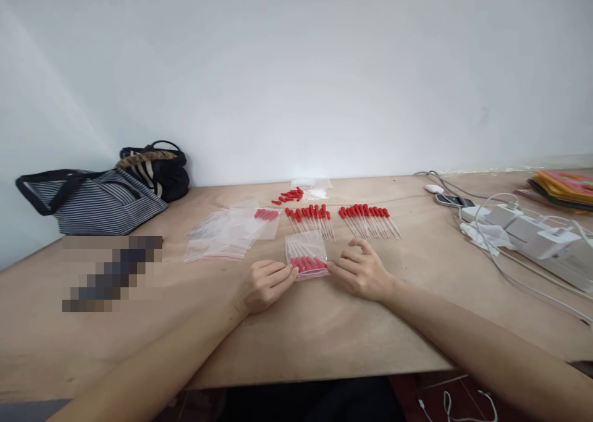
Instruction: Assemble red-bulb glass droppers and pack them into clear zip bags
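A clear zip bag point(306, 244) lies near the middle of the table, holding several droppers with red bulbs toward me and pale stems pointing away. My left hand point(267, 284) is closed on the bag's near left corner. At the near right corner, my right hand point(364, 272) pinches the edge, its index finger raised and bent. Beyond the bag are two rows of loose red-bulbed droppers, a left row point(308, 213) and a right row point(365, 212). Flat clear bags point(222, 233) overlap to the left, and one bag there has red bulbs point(266, 214) inside.
Loose red bulbs point(291, 195) lie at the back beside clear tubes point(317, 193). A striped bag point(106, 202) and a black bag point(169, 172) stand left, near a blurred-out dark object point(113, 277). Chargers on a power strip point(532, 230) and cables occupy the right side.
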Tool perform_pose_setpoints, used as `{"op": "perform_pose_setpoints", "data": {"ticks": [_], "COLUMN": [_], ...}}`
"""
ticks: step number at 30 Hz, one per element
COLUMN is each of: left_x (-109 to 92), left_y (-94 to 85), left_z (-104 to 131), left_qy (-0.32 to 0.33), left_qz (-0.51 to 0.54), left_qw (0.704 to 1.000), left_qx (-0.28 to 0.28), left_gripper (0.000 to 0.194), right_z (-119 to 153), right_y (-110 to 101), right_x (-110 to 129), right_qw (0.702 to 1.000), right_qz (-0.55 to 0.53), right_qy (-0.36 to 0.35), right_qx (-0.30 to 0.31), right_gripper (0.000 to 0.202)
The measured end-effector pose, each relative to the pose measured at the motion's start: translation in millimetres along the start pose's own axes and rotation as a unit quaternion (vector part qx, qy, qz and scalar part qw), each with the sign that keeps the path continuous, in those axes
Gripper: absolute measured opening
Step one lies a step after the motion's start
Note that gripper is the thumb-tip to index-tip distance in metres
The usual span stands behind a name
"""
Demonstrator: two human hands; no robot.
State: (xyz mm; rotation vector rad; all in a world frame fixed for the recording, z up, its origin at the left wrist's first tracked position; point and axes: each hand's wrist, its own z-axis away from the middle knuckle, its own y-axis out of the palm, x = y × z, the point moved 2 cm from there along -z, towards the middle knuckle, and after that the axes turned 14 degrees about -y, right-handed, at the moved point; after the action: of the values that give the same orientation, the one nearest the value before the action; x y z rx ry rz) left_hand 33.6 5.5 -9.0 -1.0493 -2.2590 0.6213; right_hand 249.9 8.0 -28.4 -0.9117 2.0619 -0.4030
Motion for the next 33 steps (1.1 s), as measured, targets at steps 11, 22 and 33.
{"op": "perform_pose_setpoints", "data": {"ticks": [11, 22, 33], "left_x": [3.1, 0.0, 0.4], "left_y": [8.4, 6.1, 15.6], "left_z": [7.1, -7.8, -9.2], "left_qy": [-0.025, -0.037, 0.000], "left_qz": [0.003, 0.030, 0.046], "left_qw": [1.000, 0.999, 0.998], "left_qx": [-0.018, -0.009, -0.034], "left_gripper": [0.017, 0.012, 0.012], "right_z": [0.8, -10.7, -31.3], "right_y": [-0.8, 4.2, 8.7], "right_x": [-0.2, 4.0, 8.6], "right_qw": [1.000, 0.999, 0.997], "right_qz": [0.023, -0.016, -0.002], "right_qy": [0.007, 0.024, 0.048], "right_qx": [-0.011, -0.044, -0.060], "right_gripper": [0.014, 0.015, 0.011]}}
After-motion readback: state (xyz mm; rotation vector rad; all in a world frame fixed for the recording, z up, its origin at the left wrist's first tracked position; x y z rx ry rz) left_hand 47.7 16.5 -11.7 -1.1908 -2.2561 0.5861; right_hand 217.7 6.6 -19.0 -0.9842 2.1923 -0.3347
